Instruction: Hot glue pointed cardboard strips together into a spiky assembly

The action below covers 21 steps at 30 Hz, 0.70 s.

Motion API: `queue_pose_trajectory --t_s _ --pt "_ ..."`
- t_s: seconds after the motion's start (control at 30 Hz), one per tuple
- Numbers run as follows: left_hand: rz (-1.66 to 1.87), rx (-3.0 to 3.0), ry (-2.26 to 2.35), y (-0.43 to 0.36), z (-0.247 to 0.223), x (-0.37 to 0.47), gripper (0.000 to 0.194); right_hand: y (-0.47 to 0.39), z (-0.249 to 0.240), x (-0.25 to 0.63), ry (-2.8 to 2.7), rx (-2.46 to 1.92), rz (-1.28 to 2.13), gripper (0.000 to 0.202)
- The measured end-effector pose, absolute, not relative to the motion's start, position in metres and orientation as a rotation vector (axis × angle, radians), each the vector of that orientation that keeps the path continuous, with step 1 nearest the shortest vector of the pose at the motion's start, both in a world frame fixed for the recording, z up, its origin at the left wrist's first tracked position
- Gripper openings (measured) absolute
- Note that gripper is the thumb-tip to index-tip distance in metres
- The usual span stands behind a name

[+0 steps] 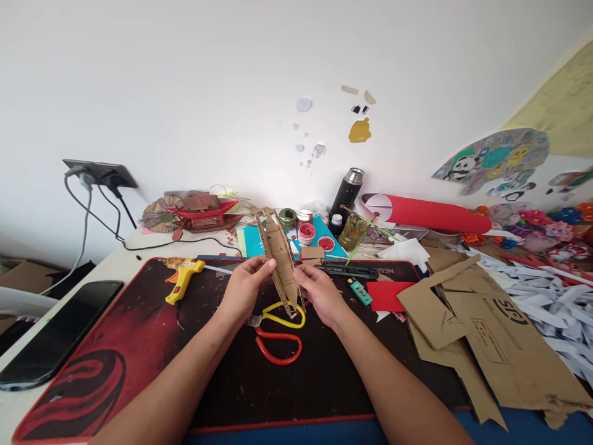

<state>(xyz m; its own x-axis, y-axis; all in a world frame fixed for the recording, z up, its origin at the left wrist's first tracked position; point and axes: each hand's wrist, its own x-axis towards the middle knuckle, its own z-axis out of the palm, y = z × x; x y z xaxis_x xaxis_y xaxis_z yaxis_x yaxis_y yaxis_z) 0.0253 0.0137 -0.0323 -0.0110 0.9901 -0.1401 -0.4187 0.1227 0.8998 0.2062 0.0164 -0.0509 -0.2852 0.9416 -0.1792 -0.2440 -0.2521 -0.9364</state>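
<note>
Both hands hold a narrow, boat-shaped cardboard piece (281,256) with raised side walls, tilted above the mat. My left hand (245,285) pinches its left wall, thumb on the upper edge. On the opposite wall, my right hand (319,293) grips with thumb and fingers. The lower pointed end hangs over scissors (280,358) with one red and one yellow handle; their blades are largely hidden behind my left hand. A yellow glue gun (185,281) lies to the left, and a green utility knife (349,272) rests behind my right hand.
Cut cardboard (504,346) and white paper strips (546,303) cover the right side. Behind are paint jars (306,233), a black flask (346,194), a glass jar with brushes (354,230) and a red roll (435,215). A phone (60,330) lies at left.
</note>
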Motion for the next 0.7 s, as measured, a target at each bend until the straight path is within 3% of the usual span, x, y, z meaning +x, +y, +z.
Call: queue_pose_trajectory --t_s 0.7 --pt "1.093 0.771 0.751 0.018 -0.041 0.003 0.051 0.021 -0.040 0.220 -1.133 -1.047 1.752 0.053"
